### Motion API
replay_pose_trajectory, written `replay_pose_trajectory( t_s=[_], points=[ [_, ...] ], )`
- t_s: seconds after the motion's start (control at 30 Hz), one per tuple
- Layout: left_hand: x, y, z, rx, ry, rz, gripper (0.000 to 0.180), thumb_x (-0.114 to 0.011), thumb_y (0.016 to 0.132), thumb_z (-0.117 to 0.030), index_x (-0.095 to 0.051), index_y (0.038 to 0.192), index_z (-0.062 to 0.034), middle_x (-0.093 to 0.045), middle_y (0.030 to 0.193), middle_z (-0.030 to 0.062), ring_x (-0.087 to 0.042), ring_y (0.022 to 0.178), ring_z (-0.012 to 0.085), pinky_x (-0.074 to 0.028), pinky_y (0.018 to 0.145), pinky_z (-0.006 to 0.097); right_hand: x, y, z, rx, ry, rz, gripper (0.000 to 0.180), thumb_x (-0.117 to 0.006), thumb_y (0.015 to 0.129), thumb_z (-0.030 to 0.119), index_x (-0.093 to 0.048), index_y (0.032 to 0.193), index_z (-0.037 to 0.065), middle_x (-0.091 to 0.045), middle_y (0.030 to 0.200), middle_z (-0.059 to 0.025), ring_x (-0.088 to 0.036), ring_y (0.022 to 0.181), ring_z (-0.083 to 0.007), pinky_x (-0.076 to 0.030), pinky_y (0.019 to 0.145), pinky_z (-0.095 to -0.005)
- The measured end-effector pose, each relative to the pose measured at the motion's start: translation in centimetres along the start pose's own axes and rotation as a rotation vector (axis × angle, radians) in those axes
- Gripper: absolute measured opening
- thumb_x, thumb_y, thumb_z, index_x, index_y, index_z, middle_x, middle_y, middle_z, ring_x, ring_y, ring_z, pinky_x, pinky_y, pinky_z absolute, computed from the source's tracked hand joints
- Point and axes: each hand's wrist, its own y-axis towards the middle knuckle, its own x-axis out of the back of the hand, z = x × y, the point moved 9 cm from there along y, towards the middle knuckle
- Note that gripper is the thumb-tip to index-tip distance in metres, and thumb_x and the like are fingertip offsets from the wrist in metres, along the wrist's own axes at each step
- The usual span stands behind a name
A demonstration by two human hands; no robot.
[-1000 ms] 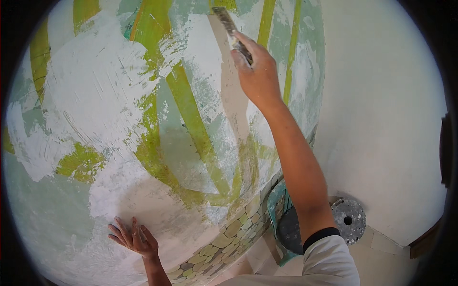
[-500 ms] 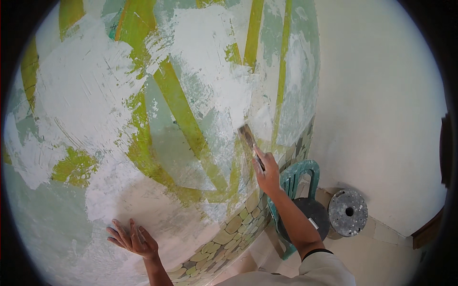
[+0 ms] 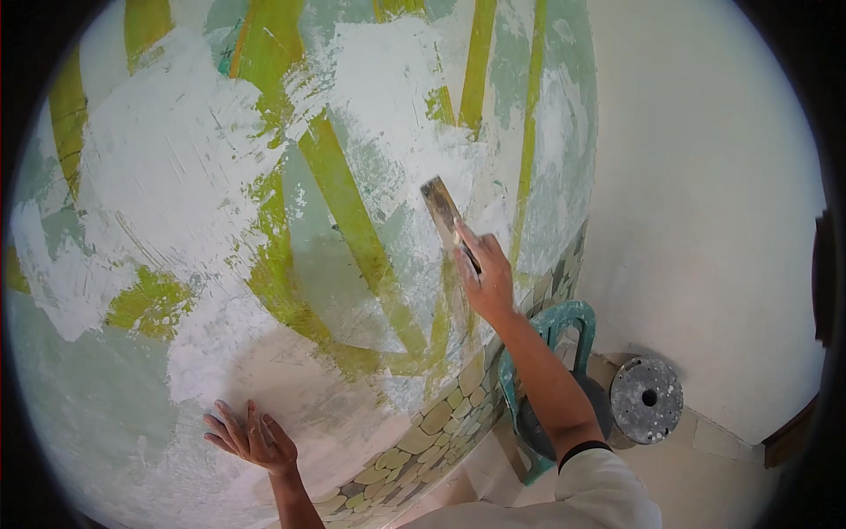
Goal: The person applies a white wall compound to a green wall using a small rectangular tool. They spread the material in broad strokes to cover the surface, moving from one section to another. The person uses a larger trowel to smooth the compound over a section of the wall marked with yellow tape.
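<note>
My right hand grips a putty knife by its handle, index finger stretched along it. The knife's broad, stained blade lies at the wall's surface, over a patch of white filler. Lower left, my left hand rests with fingers spread against a whitened part of the painted wall. That wall is pale green with yellow-green stripes, partly covered by uneven white smears. Whether the blade presses on the wall or hovers just off it, I cannot tell.
A band of greenish flat stones edges the wall's bottom. A green plastic chair with a dark round thing on it stands right of my forearm. Beside it is a speckled grey cylinder with a central hole. A plain white wall rises at right.
My right hand and the putty knife have moved up and slightly left along the wall. My left hand stays at the same place on it; the whole view has shifted a little.
</note>
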Motion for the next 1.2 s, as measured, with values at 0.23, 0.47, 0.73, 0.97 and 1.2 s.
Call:
replay_pose_trajectory(
  t_s=[0.23, 0.47, 0.73, 0.97, 1.2],
  points=[
    [0.1, 0.0, 0.0, 0.027, -0.008, -0.003, 0.029, -0.049, 0.093, -0.019, -0.065, 0.114, -0.0075, -0.041, 0.146, 0.0217, -0.023, 0.141, 0.0431, -0.005, 0.114, 0.058, 1.0, 8.5, 6.1, 0.126, -0.023, -0.059, 0.043, -0.06, 0.09, 0.013, -0.056, 0.132, 0.018, -0.049, 0.082, -0.0115, -0.054, 0.071, -0.0295, -0.046, 0.064, -0.0384],
    [0.4, 0.3, -0.1, 0.058, -0.026, -0.017, 0.026, -0.051, 0.091, -0.015, -0.066, 0.111, -0.0067, -0.043, 0.144, 0.0208, -0.024, 0.141, 0.0427, -0.005, 0.114, 0.058, 1.4, 17.0, 11.4, 0.266, -0.008, -0.127, 0.041, -0.063, 0.089, 0.014, -0.058, 0.13, 0.015, -0.057, 0.085, -0.0154, -0.055, 0.077, -0.0287, -0.045, 0.073, -0.0359],
    [0.5, -0.1, 0.8, 0.125, -0.102, -0.038, 0.024, -0.055, 0.084, -0.013, -0.069, 0.103, -0.0096, -0.05, 0.139, 0.0196, -0.028, 0.139, 0.045, -0.004, 0.115, 0.059, 1.5, 11.6, 17.7, 0.264, 0.092, -0.007, 0.045, -0.061, 0.088, 0.01, -0.054, 0.133, 0.014, -0.05, 0.082, -0.0125, -0.054, 0.073, -0.0287, -0.045, 0.068, -0.038],
    [0.6, -0.2, 1.0, 0.119, -0.184, -0.043, 0.029, -0.056, 0.079, -0.013, -0.07, 0.106, -0.0129, -0.051, 0.138, 0.0175, -0.029, 0.139, 0.0442, -0.003, 0.115, 0.059, -2.9, 1.4, 17.9, 0.124, 0.1, 0.209, 0.044, -0.056, 0.092, 0.007, -0.051, 0.136, 0.009, -0.051, 0.089, -0.0112, -0.051, 0.075, -0.0234, -0.044, 0.068, -0.033],
    [1.3, 0.0, 0.9, 0.091, -0.256, 0.049, 0.035, -0.059, 0.078, -0.013, -0.066, 0.112, -0.0107, -0.048, 0.141, 0.02, -0.027, 0.139, 0.0452, -0.004, 0.114, 0.059, -4.9, 1.4, 19.3, 0.113, 0.106, 0.095, 0.045, -0.056, 0.093, 0.008, -0.05, 0.137, 0.01, -0.051, 0.09, -0.0123, -0.052, 0.076, -0.0266, -0.045, 0.068, -0.0354]
  ],
)
